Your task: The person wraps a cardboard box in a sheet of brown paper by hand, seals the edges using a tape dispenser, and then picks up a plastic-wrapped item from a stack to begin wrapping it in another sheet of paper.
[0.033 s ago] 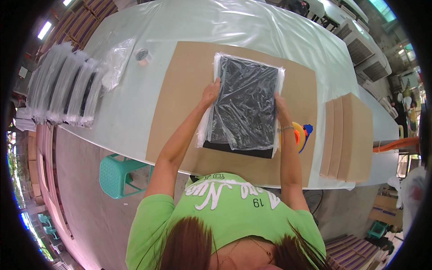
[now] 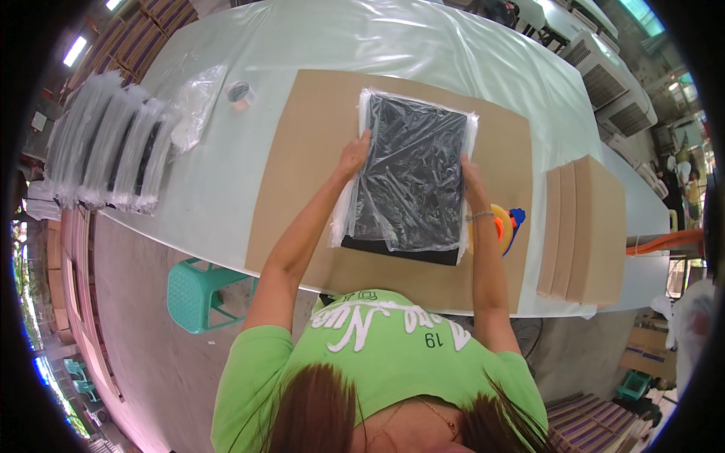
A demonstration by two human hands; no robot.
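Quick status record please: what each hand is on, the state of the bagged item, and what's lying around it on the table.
left hand: grips left edge of the clear plastic bag
right hand: grips the bag's right edge
black flat item: mostly inside the bag, near end sticking out
surface: brown cardboard sheet on plastic-covered table
left side: row of bagged items, tape roll
right side: stacked cardboard pieces, tape dispenser

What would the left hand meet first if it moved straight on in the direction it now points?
Probably the clear plastic bag with the black item inside: the left hand already grips its edge, fingers pointing across it.
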